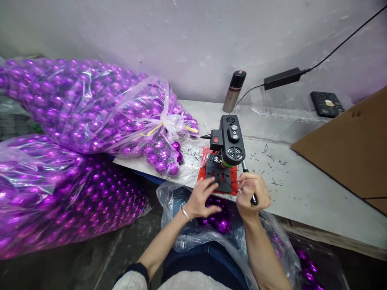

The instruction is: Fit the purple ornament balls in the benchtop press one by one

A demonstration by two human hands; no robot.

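A small black machine [232, 139] with a red switch and round vents stands on a red mat [234, 177] at the table's front edge. My right hand [253, 192] is wrapped round the black grip of its lever, on the machine's right side. My left hand [203, 198] is spread, with nothing held, and its fingertips are at the left front of the black base plate [222, 184]. Below the hands, shiny purple balls [223, 223] lie in an open clear plastic bag [193, 238] at my lap.
Large clear bags of purple balls [75, 100] fill the left side. A spray can [234, 92], a power adapter [282, 78] and a dark phone-like object [326, 104] are behind. A cardboard sheet [350, 149] stands at right. Dark scraps litter the white table [305, 193].
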